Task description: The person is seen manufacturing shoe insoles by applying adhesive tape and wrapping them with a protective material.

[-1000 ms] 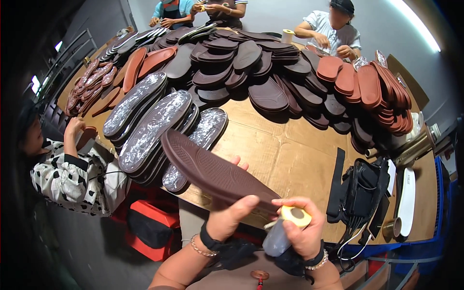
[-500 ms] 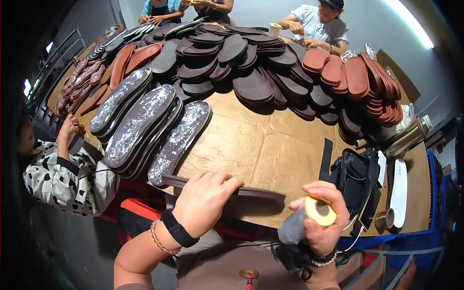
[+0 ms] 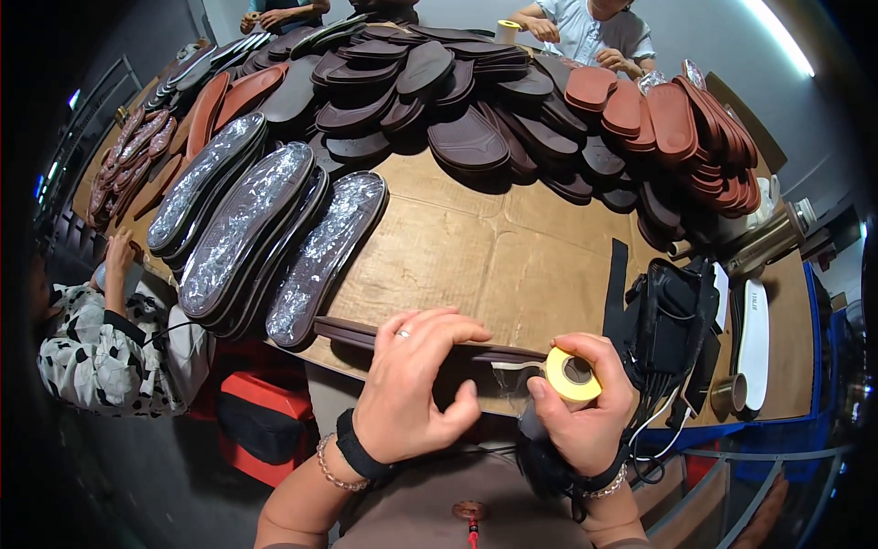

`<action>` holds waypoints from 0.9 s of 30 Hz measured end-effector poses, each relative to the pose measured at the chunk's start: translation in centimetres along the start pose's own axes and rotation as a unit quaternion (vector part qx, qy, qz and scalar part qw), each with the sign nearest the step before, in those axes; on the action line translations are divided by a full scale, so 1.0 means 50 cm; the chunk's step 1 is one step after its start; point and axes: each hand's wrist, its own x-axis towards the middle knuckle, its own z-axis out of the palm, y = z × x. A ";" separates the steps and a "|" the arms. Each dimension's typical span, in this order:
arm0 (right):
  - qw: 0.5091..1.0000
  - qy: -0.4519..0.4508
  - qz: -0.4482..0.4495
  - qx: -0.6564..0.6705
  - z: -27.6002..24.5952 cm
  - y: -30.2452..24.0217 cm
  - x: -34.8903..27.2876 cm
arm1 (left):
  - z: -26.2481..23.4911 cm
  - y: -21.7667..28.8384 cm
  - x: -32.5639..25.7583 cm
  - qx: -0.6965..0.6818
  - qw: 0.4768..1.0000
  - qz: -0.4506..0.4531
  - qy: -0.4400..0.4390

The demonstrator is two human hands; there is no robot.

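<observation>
My left hand grips a dark brown shoe sole seen edge-on, held level over the table's near edge. My right hand holds a yellow roll of clear tape against the sole's right end. A strip of tape runs from the roll onto the sole. The left wrist wears a black band and a bead bracelet.
The cardboard-covered table carries several film-wrapped soles at the left, piles of dark soles and reddish-brown soles behind. A black bag sits at the right. A person in a spotted top sits at left; other people work across the table.
The sole has dropped from tilted to level and edge-on. My left hand moved on top of it. The tape roll came against the sole's right end, with a strip now pulled out.
</observation>
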 end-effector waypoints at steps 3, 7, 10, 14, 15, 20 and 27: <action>0.999 0.006 -0.019 -0.027 0.006 -0.003 0.005 | -0.005 0.003 0.005 -0.099 0.995 -0.002 0.000; 0.997 0.007 -0.052 -0.048 0.006 -0.003 0.009 | 0.002 0.006 0.013 -0.122 0.992 -0.030 0.014; 0.997 0.003 -0.057 -0.049 0.003 0.001 0.009 | 0.010 0.005 0.016 -0.106 0.994 -0.030 0.018; 0.998 -0.017 -0.058 -0.034 -0.002 0.007 0.007 | 0.012 0.000 0.017 -0.103 0.994 -0.044 0.000; 0.997 -0.018 -0.060 -0.037 -0.003 0.009 0.006 | 0.012 -0.001 0.017 -0.108 0.993 -0.046 0.004; 0.997 -0.058 -0.040 0.001 -0.015 0.017 -0.007 | 0.015 -0.003 0.017 -0.090 0.994 -0.053 0.015; 0.999 -0.047 -0.014 -0.014 -0.020 0.029 -0.018 | 0.024 -0.004 0.023 -0.069 0.996 -0.053 0.031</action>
